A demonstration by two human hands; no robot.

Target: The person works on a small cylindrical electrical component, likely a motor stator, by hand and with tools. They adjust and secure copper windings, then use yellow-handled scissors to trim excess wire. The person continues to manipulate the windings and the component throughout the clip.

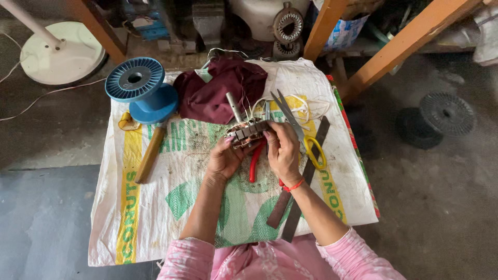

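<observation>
Head view, centre of frame: both hands meet on a small motor armature (248, 132) — a slotted metal core w/ copper-coloured winding and a steel shaft sticking up toward the upper left. Left hand (224, 158) is curled under and around the core's near side, fingers closed on it, thumb on top. Right hand (282, 151) is closed on the core's right end, fingertips pinching at the slots; a red thread band sits on that wrist. The armature is held just above the cloth, between the two hands, touching both.

How far along, as a judgement: copper wire already fills at least some slots, so winding looks partly done; thin pale wire (306, 106) trails loose to the upper right, so ends look untrimmed and untied. How many slots are left — can't tell from here.

Around it on the white woven sack (155, 218) covering the table: yellow-handled scissors (303, 137) just right of the right hand, partly behind it; red-handled pliers (255, 161) under the hands; two flat metal strips (295, 199) running to lower centre; a wooden handle (150, 154) at centre left; a blue wire spool (142, 88) at upper left; maroon cloth (218, 88) at upper centre.
</observation>
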